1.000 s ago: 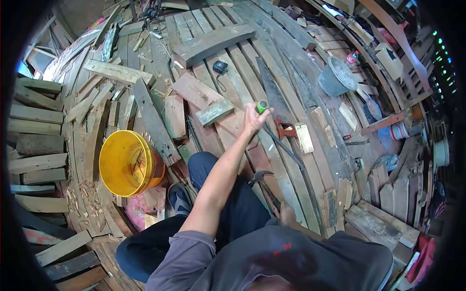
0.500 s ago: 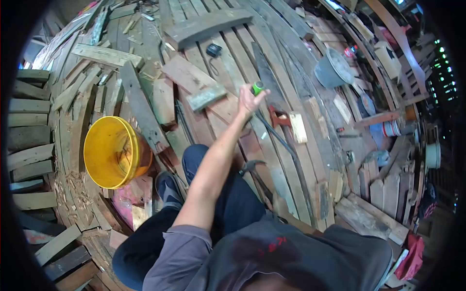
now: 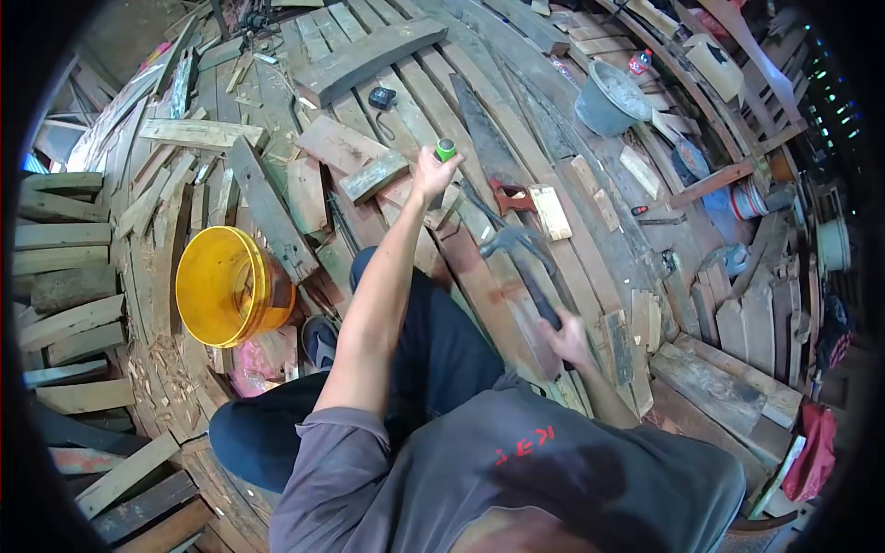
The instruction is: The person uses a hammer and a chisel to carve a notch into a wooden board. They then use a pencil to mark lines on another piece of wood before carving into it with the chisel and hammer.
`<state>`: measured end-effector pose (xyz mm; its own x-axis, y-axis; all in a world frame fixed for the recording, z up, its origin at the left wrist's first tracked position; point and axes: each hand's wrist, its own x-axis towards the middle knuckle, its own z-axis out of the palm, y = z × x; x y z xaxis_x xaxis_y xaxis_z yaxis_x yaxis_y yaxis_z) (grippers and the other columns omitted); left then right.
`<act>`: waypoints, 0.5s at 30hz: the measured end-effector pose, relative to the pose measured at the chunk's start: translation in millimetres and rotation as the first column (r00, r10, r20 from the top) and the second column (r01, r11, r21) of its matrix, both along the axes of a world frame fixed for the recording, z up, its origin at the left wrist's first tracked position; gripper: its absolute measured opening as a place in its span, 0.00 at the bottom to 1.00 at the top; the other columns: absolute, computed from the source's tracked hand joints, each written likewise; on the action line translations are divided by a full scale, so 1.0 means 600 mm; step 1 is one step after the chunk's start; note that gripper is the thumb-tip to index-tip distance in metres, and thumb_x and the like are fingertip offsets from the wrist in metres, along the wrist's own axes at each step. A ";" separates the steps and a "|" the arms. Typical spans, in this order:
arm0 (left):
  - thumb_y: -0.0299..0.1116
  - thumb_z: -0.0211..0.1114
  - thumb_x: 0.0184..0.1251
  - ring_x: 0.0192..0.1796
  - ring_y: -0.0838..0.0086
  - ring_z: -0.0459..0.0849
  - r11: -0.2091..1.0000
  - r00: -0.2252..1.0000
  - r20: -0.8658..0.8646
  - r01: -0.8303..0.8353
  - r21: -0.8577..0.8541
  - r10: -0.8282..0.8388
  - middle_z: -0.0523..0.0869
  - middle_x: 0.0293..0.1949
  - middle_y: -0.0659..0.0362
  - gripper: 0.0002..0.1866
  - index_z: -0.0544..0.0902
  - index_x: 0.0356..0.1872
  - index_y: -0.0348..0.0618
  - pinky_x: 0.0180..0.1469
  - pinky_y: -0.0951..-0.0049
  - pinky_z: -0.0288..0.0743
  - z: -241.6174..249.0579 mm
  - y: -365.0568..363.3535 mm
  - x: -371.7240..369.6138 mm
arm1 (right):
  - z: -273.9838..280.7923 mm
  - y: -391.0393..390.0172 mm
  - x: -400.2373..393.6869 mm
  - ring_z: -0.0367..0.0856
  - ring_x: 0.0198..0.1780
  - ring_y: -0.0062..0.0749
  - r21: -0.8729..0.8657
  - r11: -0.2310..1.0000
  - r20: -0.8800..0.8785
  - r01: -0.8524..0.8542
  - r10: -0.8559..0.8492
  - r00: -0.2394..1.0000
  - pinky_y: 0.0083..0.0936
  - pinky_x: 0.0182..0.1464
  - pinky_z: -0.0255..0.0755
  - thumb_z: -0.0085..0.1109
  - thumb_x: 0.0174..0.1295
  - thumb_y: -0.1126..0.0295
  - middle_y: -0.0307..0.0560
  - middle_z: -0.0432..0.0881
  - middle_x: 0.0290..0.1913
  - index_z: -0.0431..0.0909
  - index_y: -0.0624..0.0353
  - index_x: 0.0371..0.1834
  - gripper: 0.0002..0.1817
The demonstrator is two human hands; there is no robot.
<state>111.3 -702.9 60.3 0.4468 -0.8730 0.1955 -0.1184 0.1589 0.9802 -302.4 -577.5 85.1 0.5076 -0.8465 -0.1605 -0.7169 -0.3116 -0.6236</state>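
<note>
My left hand [image 3: 436, 170] is closed around a green-and-black handled tool [image 3: 446, 150], its handle end pointing up. What the tool's lower end touches is hard to make out. On the right, my right hand [image 3: 569, 339] grips the dark handle of a claw hammer [image 3: 518, 244], whose metal head lies beyond it, above the planks. Just past the hammer head rests a handsaw [image 3: 510, 197] with a red-brown handle, beside a small pale wood block [image 3: 550, 212]. A short grey-topped block [image 3: 373, 177] lies on a board left of my left hand.
A yellow bucket [image 3: 221, 288] stands at the left near my foot. A thick beam [image 3: 373, 61] and a black tape measure [image 3: 382, 98] lie ahead. Farther right is a grey bucket [image 3: 610, 100]. Stacked wood pieces [image 3: 74, 276] line the far left.
My right hand has come into view, holding the hammer, which has been lifted from beside my leg. My left hand, with the green-handled tool, has shifted left, and the camera view has moved slightly.
</note>
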 end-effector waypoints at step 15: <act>0.31 0.69 0.62 0.21 0.84 0.70 0.996 0.996 0.000 0.090 0.000 -0.090 0.75 0.18 0.69 0.13 0.77 0.20 0.44 0.24 0.74 0.62 -0.011 0.006 -0.002 | 0.119 -0.120 0.186 0.72 0.14 0.23 0.047 0.982 0.393 0.181 -0.185 0.901 0.30 0.17 0.66 0.58 0.72 0.62 0.39 0.71 0.15 0.73 0.60 0.32 0.14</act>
<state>110.3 -699.1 53.7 0.3663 -0.9097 0.1956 -0.1041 0.1688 0.9801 -190.7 -649.5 156.6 0.3674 -0.9300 0.0121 -0.4561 -0.1915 -0.8691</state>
